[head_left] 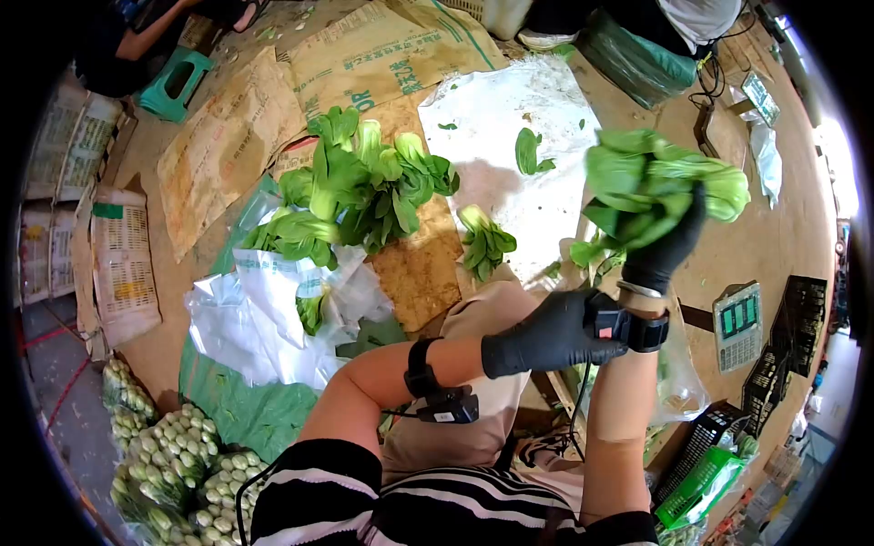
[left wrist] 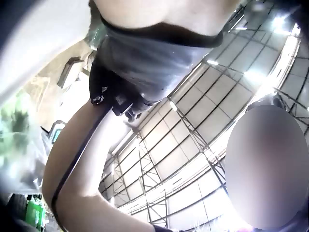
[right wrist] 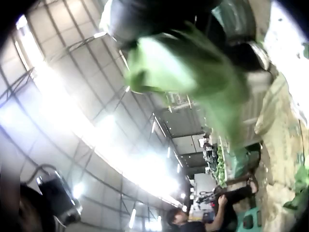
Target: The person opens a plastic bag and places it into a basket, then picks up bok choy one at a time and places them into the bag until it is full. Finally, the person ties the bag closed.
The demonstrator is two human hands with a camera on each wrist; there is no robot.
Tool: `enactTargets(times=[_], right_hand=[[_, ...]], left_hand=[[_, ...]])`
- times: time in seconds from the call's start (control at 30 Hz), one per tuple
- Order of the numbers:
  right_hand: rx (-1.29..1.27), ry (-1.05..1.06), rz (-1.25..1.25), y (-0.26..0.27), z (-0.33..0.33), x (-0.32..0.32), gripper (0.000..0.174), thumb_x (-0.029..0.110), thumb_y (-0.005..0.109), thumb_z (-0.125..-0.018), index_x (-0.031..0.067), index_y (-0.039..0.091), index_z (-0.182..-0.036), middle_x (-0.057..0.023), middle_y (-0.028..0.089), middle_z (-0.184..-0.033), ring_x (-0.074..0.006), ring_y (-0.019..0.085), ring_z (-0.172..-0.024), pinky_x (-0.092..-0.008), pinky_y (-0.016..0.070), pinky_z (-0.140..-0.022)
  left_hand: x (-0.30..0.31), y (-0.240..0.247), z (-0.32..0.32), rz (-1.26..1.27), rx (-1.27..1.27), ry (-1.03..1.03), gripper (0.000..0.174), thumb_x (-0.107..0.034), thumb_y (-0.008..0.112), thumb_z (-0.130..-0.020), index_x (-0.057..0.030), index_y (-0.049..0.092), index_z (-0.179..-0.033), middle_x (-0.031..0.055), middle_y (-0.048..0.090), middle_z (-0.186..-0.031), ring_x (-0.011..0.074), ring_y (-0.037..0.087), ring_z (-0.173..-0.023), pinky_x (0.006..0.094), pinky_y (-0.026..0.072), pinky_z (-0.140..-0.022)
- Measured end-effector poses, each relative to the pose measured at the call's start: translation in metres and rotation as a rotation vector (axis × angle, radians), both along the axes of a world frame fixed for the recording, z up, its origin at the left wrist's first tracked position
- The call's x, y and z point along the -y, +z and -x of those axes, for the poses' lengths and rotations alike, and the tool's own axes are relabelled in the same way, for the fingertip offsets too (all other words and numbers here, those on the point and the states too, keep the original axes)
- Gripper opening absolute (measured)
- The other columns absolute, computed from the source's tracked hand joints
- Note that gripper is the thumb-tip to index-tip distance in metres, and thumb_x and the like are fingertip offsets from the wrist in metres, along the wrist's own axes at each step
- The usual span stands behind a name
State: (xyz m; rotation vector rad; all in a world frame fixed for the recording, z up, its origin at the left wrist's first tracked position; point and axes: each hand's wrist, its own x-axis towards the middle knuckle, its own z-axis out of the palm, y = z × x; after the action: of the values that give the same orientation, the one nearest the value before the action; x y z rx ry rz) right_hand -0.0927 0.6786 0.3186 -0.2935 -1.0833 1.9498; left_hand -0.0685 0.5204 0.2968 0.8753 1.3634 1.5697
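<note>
My right hand [head_left: 666, 241], in a black glove, grips a leafy green bok choy [head_left: 651, 177] over the right side of the work surface. In the right wrist view the bok choy [right wrist: 178, 72] is blurred below the dark glove. My left hand [head_left: 546, 338], also gloved in black, reaches across to my right wrist, its fingers around the small camera [head_left: 612, 324] strapped there. The left wrist view shows this left glove [left wrist: 145, 65] against the right forearm [left wrist: 77, 145]. A pile of bok choy [head_left: 364, 177] lies left of centre, and a single one [head_left: 487, 244] lies nearer the middle.
Clear plastic bags [head_left: 259, 318] lie at the left and a white sheet [head_left: 492, 118] behind the hands. A scale display [head_left: 739, 326] and black crates [head_left: 801, 318] stand at the right. Bagged vegetables [head_left: 173, 450] are at lower left. A person [head_left: 137, 41] is beside a green stool [head_left: 175, 84].
</note>
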Motion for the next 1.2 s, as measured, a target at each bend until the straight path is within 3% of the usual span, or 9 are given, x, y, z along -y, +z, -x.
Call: enactTargets(times=[0.1,0.23,0.37,0.47,0.6,0.77,0.87,1.0,1.2], right_hand=[[0.426,-0.562,-0.838,-0.051,0.009,-0.014,0.035,0.018,0.068,-0.068,-0.0003,0.054,-0.095,-0.0122,0.058,-0.089,-0.025,0.057,-0.077,-0.0336,0.0451,-0.071],[0.58,-0.572,-1.287,-0.043,0.016,-0.003,0.055,0.021,0.072,-0.061,-0.0014,0.046,-0.104,-0.018,0.056,-0.091,-0.03,0.057,-0.08,-0.0361,0.0449,-0.07],[0.559,-0.361,-0.778,-0.013,0.023,0.0,0.047,0.021,0.067,-0.069,-0.0015,0.045,-0.103,-0.015,0.057,-0.088,-0.0258,0.057,-0.077,-0.0325,0.0458,-0.069],[0.132,0.035,0.114,-0.005,0.028,-0.008,0.026,0.017,0.057,-0.079,-0.0002,0.05,-0.097,-0.0081,0.057,-0.087,-0.0184,0.057,-0.075,-0.0287,0.0466,-0.067],[-0.046,0.459,0.525,-0.001,0.013,-0.025,0.046,0.04,0.045,-0.081,0.0034,0.048,-0.108,-0.0149,0.054,-0.105,-0.0307,0.052,-0.094,-0.0432,0.0416,-0.084],[-0.412,0.686,0.665,0.018,0.003,0.004,0.056,0.046,0.039,-0.083,0.0022,0.042,-0.117,-0.0165,0.047,-0.116,-0.0316,0.046,-0.105,-0.0435,0.0364,-0.091],[-0.355,0.632,0.534,0.025,0.008,0.023,0.056,0.046,0.04,-0.083,0.0032,0.041,-0.118,-0.0155,0.046,-0.118,-0.0306,0.046,-0.105,-0.0426,0.0363,-0.092],[-0.575,0.805,0.903,0.029,-0.01,0.026,0.055,0.047,0.042,-0.083,0.0052,0.042,-0.119,-0.0142,0.046,-0.118,-0.0292,0.046,-0.106,-0.0413,0.036,-0.092],[-0.292,0.316,0.446,0.06,-0.028,0.044,0.033,0.036,0.05,-0.081,0.0081,0.053,-0.099,-0.0058,0.057,-0.094,-0.0216,0.055,-0.086,-0.0342,0.0438,-0.079]], left_hand=[[0.001,-0.011,-0.016,0.027,-0.013,0.023,0.033,-0.016,0.068,-0.071,-0.0002,0.052,-0.094,0.0081,0.058,-0.083,0.0136,0.054,-0.076,0.0284,0.0443,-0.071],[-0.005,-0.014,-0.012,0.034,0.231,-0.077,0.025,-0.014,0.061,-0.078,-0.0001,0.052,-0.098,0.0047,0.059,-0.084,0.0093,0.055,-0.075,0.0256,0.046,-0.069],[-0.006,-0.008,-0.004,0.049,0.26,-0.142,0.022,-0.014,0.06,-0.078,-0.0003,0.055,-0.095,0.0041,0.06,-0.08,0.0089,0.055,-0.072,0.0253,0.0459,-0.066],[-0.004,-0.004,0.005,-0.023,0.093,-0.161,0.027,-0.016,0.06,-0.078,-0.0005,0.054,-0.099,0.0061,0.062,-0.081,0.012,0.058,-0.072,0.0266,0.0456,-0.067],[0.007,-0.022,0.011,-0.25,0.296,-0.232,0.034,-0.019,0.051,-0.084,0.0029,0.046,-0.109,0.0097,0.056,-0.102,0.0137,0.054,-0.09,0.0278,0.0437,-0.077],[-0.017,-0.027,0.0,-0.209,0.994,-0.002,0.032,-0.015,0.045,-0.085,0.0033,0.045,-0.112,0.013,0.055,-0.105,0.0214,0.055,-0.092,0.0327,0.0451,-0.081],[-0.02,-0.031,-0.013,-0.462,1.456,-0.247,0.036,-0.011,0.046,-0.081,0.0013,0.043,-0.114,0.0141,0.054,-0.105,0.0255,0.052,-0.099,0.0376,0.0409,-0.088],[-0.02,-0.025,-0.028,-0.535,1.215,-0.306,0.038,-0.009,0.05,-0.08,0.0007,0.042,-0.116,0.0127,0.053,-0.107,0.0246,0.053,-0.097,0.0365,0.042,-0.087],[-0.018,-0.026,-0.048,-0.531,1.078,-0.617,0.032,-0.007,0.051,-0.082,-0.001,0.046,-0.113,0.0081,0.056,-0.103,0.0154,0.055,-0.091,0.0294,0.0453,-0.081]])
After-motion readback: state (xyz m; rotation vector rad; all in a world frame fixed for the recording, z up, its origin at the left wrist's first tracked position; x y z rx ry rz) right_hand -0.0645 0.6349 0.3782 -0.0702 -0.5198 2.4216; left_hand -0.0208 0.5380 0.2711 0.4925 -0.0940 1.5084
